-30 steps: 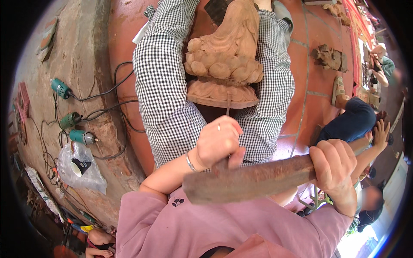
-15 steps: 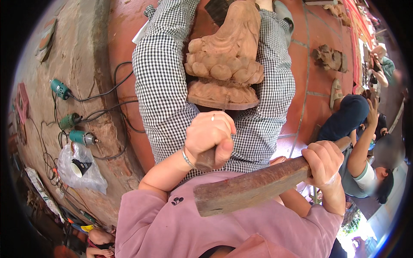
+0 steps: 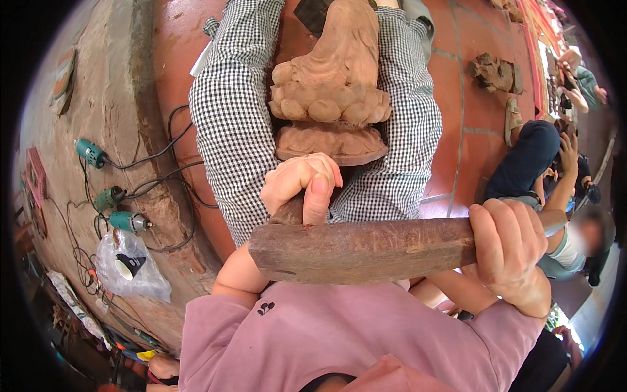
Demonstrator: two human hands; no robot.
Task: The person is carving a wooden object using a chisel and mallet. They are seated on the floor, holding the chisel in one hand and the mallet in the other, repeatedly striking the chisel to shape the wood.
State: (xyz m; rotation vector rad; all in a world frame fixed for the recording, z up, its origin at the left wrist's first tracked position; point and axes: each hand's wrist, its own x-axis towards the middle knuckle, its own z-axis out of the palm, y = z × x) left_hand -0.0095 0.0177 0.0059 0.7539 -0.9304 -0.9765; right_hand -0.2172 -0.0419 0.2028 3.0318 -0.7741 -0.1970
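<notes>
**Mostly shaped, not finished**

The right hand [image 3: 508, 247] grips a long brown wooden mallet [image 3: 366, 251]; the left hand [image 3: 297, 185] is curled tight round a brown wooden tool handle [image 3: 289, 212], can't tell if mallet meets handle. Past them, between black-and-white checked trouser legs [image 3: 230, 114], is the reddish-brown wooden carving [image 3: 333, 88]. Rounded petals [image 3: 326, 111] and folds [image 3: 345, 52] look roughed in; I'd guess finer cutting's left. It's matte, bare.

Tiled floor [image 3: 480, 110] bears a brown chunk [image 3: 495, 73]; ledge [image 3: 121, 85], teal power tools [image 3: 128, 222]
</notes>
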